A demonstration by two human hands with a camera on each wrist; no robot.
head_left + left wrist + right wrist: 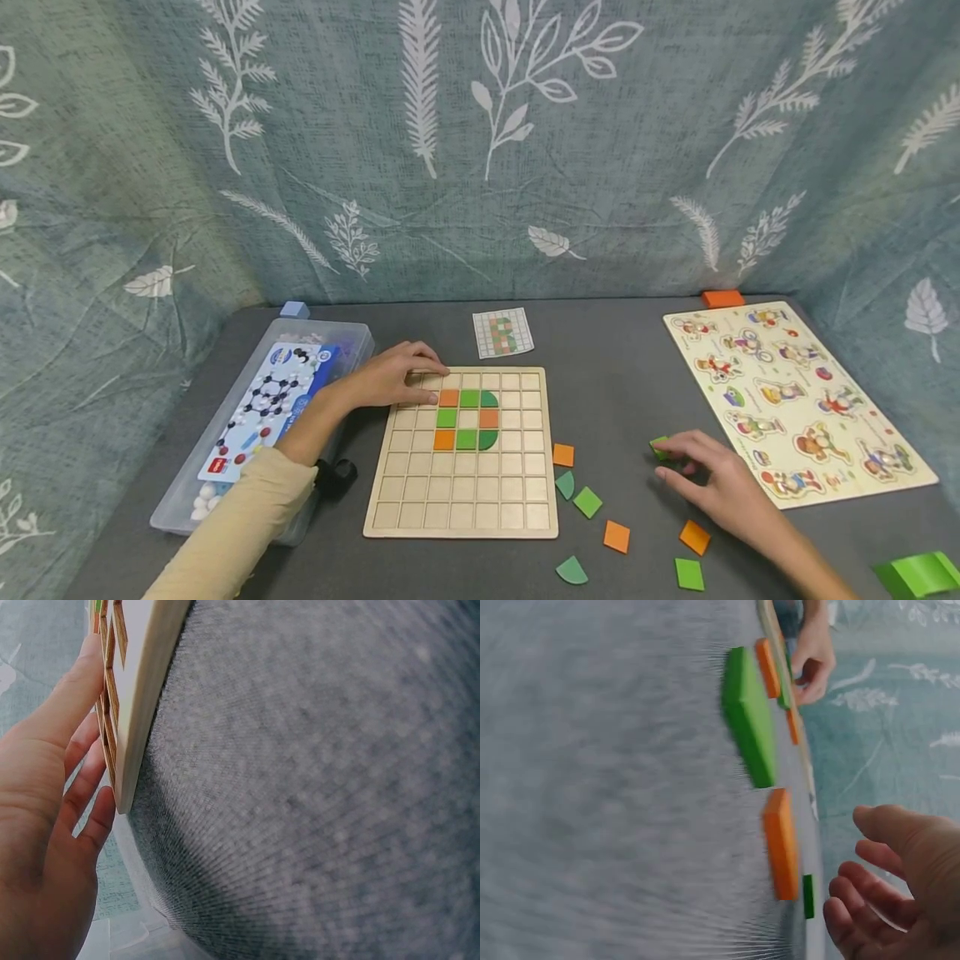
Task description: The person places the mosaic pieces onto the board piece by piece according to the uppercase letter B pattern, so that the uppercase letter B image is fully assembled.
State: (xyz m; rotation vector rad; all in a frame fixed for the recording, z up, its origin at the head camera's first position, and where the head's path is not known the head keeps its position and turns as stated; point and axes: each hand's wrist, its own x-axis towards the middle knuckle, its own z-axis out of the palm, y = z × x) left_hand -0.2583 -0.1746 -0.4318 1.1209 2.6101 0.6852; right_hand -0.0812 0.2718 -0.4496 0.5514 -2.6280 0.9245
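— Currently, left hand (393, 377)?
— Fingers straight, flat on the wooden grid board's (461, 500) far-left corner, mid-table.
— Right hand (712, 479)?
— Fingertips pinch a green tile (659, 447) lying on the table near the right-side picture puzzle (795, 400).

Orange and green tiles (466, 419), pale wooden grid board (461, 500), grey table (615, 383)

I see a grey felt-like tabletop (622, 392) under even, soft light. Behind it and along both sides hangs a teal curtain (600, 183) printed with white leaves and fern sprigs, creased in places.
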